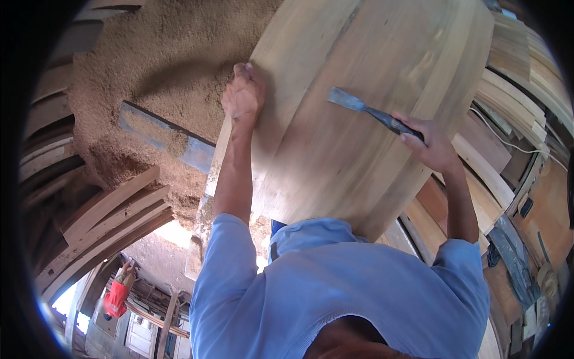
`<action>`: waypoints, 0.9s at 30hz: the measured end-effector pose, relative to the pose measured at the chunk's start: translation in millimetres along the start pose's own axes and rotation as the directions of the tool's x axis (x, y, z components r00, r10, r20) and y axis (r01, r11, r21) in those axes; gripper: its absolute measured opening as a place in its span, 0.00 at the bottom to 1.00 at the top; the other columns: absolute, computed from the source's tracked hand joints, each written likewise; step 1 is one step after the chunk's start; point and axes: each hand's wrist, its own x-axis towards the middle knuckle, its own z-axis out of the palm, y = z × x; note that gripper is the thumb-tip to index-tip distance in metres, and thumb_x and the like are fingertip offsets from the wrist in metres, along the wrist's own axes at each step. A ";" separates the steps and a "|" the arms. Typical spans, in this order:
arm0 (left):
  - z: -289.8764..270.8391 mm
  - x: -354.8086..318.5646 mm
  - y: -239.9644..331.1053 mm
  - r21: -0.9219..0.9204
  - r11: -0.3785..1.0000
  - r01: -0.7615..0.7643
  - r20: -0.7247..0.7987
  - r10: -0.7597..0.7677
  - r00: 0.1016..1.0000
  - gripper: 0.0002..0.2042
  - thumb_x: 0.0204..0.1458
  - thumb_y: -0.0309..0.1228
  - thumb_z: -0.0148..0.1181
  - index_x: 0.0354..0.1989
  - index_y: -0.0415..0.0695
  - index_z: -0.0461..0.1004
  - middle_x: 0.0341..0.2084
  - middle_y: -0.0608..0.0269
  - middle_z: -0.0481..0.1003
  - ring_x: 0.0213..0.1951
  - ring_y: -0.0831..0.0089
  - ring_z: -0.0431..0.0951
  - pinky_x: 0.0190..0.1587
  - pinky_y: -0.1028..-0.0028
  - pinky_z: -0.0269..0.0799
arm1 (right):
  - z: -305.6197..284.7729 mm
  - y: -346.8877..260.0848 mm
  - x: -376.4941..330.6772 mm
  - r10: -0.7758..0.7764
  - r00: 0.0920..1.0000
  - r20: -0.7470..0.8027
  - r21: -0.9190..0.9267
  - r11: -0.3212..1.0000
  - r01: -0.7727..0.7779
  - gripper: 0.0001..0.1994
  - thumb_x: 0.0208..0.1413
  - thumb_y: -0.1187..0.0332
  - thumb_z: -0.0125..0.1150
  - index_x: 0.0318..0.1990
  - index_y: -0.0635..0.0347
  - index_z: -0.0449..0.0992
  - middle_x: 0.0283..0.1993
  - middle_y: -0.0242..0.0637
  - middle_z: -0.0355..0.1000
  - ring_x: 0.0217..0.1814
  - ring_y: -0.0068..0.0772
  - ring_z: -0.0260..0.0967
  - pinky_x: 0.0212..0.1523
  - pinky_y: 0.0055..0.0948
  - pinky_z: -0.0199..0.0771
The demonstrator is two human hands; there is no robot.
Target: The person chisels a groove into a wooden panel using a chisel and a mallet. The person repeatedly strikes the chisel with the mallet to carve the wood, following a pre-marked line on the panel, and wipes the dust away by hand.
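Observation:
A broad wooden panel (359,137), made of several joined boards of differing tone, lies in front of my body and reaches to the top of the view. My left hand (243,93) is closed at its left edge, with the fingers partly hidden. Over the right part of the panel, my right hand (433,146) grips the dark handle of a chisel (348,99). Its flat grey blade points to the upper left. Whether the blade touches the wood I cannot tell.
Sawdust (179,54) heaps at the upper left, around a dusty blue-grey metal bar (161,133). Curved-looking planks (116,215) are stacked on the left. More boards (499,107) and a white cord (508,140) lie on the right. A person in red (116,299) is farther off, lower left.

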 end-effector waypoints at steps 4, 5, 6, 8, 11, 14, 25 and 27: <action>6.3 -4.6 0.8 -0.007 1.000 -0.004 -0.006 0.004 1.000 0.23 0.68 0.51 0.36 0.58 0.51 0.71 0.42 0.36 0.81 0.47 0.35 0.80 0.52 0.45 0.72 | 27.6 -39.8 29.5 -0.010 0.998 -0.054 -0.038 0.999 0.008 0.24 0.57 0.67 0.60 0.63 0.59 0.73 0.46 0.52 0.79 0.46 0.55 0.77 0.53 0.37 0.74; 3.6 2.8 5.8 -0.014 1.000 -0.023 -0.016 0.023 1.000 0.23 0.68 0.51 0.36 0.58 0.51 0.71 0.42 0.36 0.81 0.47 0.35 0.79 0.52 0.45 0.72 | 38.7 -30.2 48.1 -0.097 0.991 -0.097 -0.035 0.995 0.094 0.24 0.58 0.67 0.59 0.63 0.59 0.74 0.47 0.52 0.79 0.47 0.55 0.77 0.53 0.38 0.74; -1.9 5.4 11.1 -0.016 0.999 -0.033 -0.015 0.032 0.999 0.23 0.68 0.51 0.36 0.58 0.51 0.71 0.42 0.36 0.81 0.48 0.35 0.79 0.52 0.45 0.72 | 42.7 -26.6 57.8 -0.181 0.975 -0.130 -0.033 0.983 0.178 0.24 0.58 0.66 0.59 0.63 0.59 0.74 0.49 0.53 0.79 0.48 0.55 0.77 0.54 0.38 0.74; -2.3 3.2 1.9 -0.010 1.000 -0.016 0.011 0.017 1.000 0.23 0.68 0.51 0.37 0.59 0.52 0.71 0.43 0.37 0.80 0.48 0.35 0.79 0.53 0.46 0.72 | 24.3 -21.0 41.7 -0.193 0.976 -0.097 -0.040 0.981 0.190 0.24 0.58 0.66 0.59 0.63 0.59 0.74 0.51 0.53 0.78 0.50 0.56 0.77 0.55 0.39 0.74; -4.6 -4.5 2.3 -0.066 0.998 -0.013 0.036 0.015 0.999 0.24 0.68 0.52 0.36 0.61 0.52 0.70 0.44 0.37 0.80 0.49 0.35 0.78 0.54 0.46 0.71 | 18.6 -1.9 10.1 -0.149 0.987 -0.066 -0.051 0.988 0.145 0.24 0.58 0.65 0.58 0.62 0.59 0.74 0.52 0.53 0.78 0.52 0.57 0.76 0.56 0.39 0.73; 1.9 1.8 2.5 -0.025 0.999 -0.027 -0.026 0.026 0.999 0.23 0.68 0.51 0.36 0.55 0.49 0.71 0.39 0.36 0.81 0.46 0.36 0.80 0.51 0.45 0.73 | 37.7 -24.1 29.4 -0.075 0.996 -0.037 -0.093 0.993 0.072 0.24 0.58 0.65 0.58 0.62 0.59 0.74 0.52 0.53 0.78 0.53 0.58 0.75 0.56 0.38 0.73; -1.6 11.8 -14.9 0.038 0.989 -0.145 0.065 0.142 0.988 0.29 0.68 0.53 0.32 0.56 0.48 0.77 0.46 0.38 0.80 0.51 0.37 0.78 0.57 0.48 0.72 | 45.4 -47.2 25.2 -0.027 0.999 -0.026 -0.082 0.996 0.024 0.25 0.58 0.67 0.58 0.64 0.63 0.72 0.55 0.54 0.77 0.57 0.53 0.76 0.60 0.35 0.70; 0.3 20.0 -25.6 0.057 0.987 -0.148 0.035 0.146 0.989 0.29 0.69 0.53 0.32 0.55 0.47 0.78 0.45 0.38 0.80 0.50 0.37 0.79 0.57 0.48 0.73 | 37.8 -46.4 17.1 -0.063 0.998 -0.019 -0.070 0.996 0.062 0.25 0.59 0.68 0.58 0.64 0.63 0.72 0.55 0.54 0.77 0.58 0.53 0.75 0.61 0.35 0.70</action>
